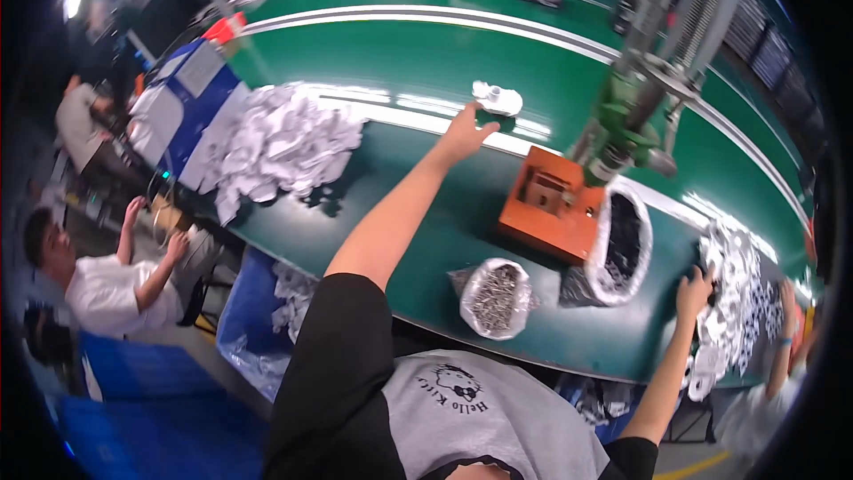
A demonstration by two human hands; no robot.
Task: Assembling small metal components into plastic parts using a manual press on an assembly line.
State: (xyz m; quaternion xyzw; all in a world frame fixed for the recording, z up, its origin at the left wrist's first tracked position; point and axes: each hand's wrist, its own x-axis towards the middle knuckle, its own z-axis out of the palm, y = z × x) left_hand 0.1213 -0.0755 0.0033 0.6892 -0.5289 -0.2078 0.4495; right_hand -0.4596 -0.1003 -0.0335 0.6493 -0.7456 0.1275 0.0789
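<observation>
My left hand (464, 135) reaches far forward to the edge of the green conveyor belt (391, 53). Its thumb and forefinger are apart, just short of a white plastic part (499, 100) with a rounded end. Whether a fingertip touches that part is hard to make out. On the right, my right hand (693, 295) is at the near-left edge of a heap of white plastic parts (724, 293). Its thumb and fingers are spread, and no part shows clearly held between them; the fingertips are partly lost against the heap.
An orange-based press (551, 213) with a green head (613, 120) stands between my arms. Bags of small metal pieces (494, 299) and black pieces (625, 244) sit before it. White parts (284, 138) are piled left by a blue box (200, 80). Co-workers sit at both sides.
</observation>
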